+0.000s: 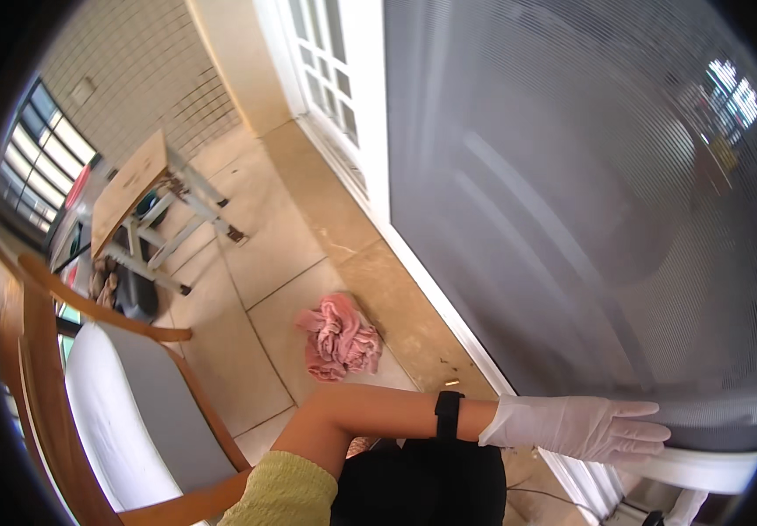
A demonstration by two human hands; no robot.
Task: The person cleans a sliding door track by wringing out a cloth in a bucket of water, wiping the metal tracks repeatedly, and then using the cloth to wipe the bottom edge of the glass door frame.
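Observation:
My left hand, in a thin white glove, is stretched out flat near the lower end of a large grey mesh screen panel in a white frame. Its fingers are extended and slightly apart, with nothing held. Whether the palm touches the panel I cannot tell. A black band circles that wrist, and the upper arm wears a yellow sleeve. Just below the fingertips runs the white bottom rail of the frame. My right hand cannot be made out; a small white shape at the lower right edge is unclear.
A crumpled pink cloth lies on the tiled floor beside the stone threshold. At left stand a wooden chair with a pale backrest and a worn wooden stool. Behind the frame is a white gridded door.

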